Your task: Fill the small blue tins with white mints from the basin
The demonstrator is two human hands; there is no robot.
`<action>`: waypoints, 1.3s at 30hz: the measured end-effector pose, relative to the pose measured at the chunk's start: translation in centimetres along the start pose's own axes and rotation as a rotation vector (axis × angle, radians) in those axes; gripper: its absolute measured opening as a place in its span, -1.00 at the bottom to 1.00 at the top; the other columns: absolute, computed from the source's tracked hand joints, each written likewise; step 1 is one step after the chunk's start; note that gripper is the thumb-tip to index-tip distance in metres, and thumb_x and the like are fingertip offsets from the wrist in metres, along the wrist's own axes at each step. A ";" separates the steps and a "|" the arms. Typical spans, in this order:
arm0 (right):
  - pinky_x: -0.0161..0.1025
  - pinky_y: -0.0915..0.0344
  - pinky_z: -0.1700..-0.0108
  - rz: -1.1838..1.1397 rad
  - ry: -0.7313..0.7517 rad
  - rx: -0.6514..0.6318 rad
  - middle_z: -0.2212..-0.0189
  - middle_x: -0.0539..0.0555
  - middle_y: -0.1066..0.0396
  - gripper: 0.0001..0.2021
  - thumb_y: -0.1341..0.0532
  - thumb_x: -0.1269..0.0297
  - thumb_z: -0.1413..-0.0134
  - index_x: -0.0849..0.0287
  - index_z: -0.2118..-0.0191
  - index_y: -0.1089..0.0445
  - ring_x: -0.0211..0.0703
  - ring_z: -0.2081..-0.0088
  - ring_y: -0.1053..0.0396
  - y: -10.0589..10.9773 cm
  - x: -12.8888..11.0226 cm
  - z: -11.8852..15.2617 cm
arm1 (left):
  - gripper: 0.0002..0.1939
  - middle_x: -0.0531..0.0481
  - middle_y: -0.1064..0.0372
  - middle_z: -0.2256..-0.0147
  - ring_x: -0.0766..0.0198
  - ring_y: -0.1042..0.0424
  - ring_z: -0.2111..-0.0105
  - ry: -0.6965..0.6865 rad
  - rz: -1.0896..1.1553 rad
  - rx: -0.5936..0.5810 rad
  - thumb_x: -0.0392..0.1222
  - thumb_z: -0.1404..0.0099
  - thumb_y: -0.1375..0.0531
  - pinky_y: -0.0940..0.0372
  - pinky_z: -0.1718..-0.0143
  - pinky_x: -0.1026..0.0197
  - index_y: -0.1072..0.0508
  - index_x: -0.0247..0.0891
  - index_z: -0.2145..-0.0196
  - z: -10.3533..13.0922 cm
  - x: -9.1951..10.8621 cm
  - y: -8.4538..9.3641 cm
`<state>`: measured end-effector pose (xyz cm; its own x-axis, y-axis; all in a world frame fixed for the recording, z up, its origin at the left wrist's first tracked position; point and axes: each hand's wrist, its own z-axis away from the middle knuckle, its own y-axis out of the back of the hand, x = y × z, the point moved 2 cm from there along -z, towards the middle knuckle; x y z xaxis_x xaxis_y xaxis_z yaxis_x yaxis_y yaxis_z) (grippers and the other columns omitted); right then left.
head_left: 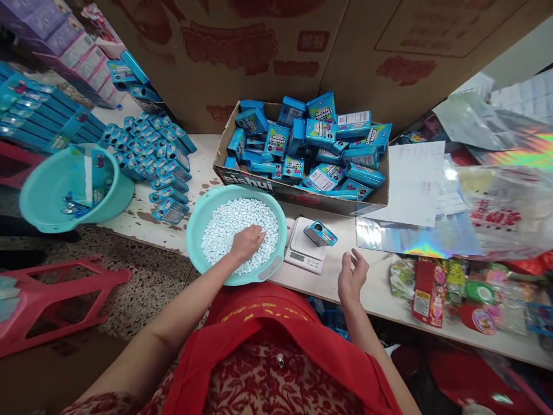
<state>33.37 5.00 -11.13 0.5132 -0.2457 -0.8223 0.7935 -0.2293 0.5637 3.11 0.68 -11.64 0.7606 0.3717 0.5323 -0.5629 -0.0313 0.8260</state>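
My left hand point(247, 242) is in a turquoise basin point(194, 230) of small white candies point(228, 222), its fingers curled closed on some of them. To the right of the basin, a white digital scale point(298, 245) carries one blue candy box point(320, 233), tilted, with a dark round opening facing up. My right hand point(352, 276) hovers by the table's front edge, right of the scale, fingers apart and holding nothing. Behind the basin and scale, a cardboard tray point(302, 196) is heaped with similar blue boxes point(276, 140).
Many blue boxes with round openings stand packed on the table's left point(159, 150). Beyond them sits another turquoise basin point(32, 190). A large carton point(276, 52) rises behind. Papers point(415, 178) and bagged goods point(475, 294) lie right; a pink stool point(56, 300) stands left.
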 end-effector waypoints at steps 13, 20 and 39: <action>-0.04 -0.27 0.08 -0.073 0.170 -0.087 0.09 0.16 -0.29 -0.51 -0.01 -0.12 -0.12 0.18 0.06 -0.33 -0.03 0.06 -0.28 -1.7 -1.1 -1.5 | -0.73 0.06 -0.28 0.57 0.36 -0.37 0.54 0.678 1.833 0.293 -0.11 -0.14 -0.21 -0.24 0.57 0.37 -0.24 -0.28 0.56 0.6 -3.7 6.1; -0.01 -0.23 0.00 -0.117 0.267 -0.168 0.02 0.21 -0.23 -0.33 -0.23 -0.13 0.13 0.22 -0.05 -0.21 0.02 0.00 -0.24 -3.2 -2.2 -1.7 | -0.67 0.16 -0.13 0.65 0.49 -0.14 0.72 0.800 1.948 0.218 -0.05 -0.20 -0.23 -0.01 0.74 0.46 -0.19 -0.26 0.53 0.4 -3.9 5.5; -0.09 -0.31 0.15 -0.179 0.735 -0.558 0.28 0.09 -0.40 -0.70 -0.28 0.03 -0.04 0.10 0.17 -0.36 -0.03 0.20 -0.36 -8.1 -14.5 6.9 | -0.53 0.15 -0.07 0.69 0.48 -0.13 0.73 0.343 1.776 0.328 0.13 -0.08 -0.29 0.01 0.71 0.38 -0.20 -0.27 0.62 1.4 6.5 10.9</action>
<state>17.24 3.88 -3.28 0.2948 0.4493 -0.8433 0.8252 0.3252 0.4618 2.40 1.48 1.06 -0.7060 -0.1488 0.6924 -0.4235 -0.6949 -0.5812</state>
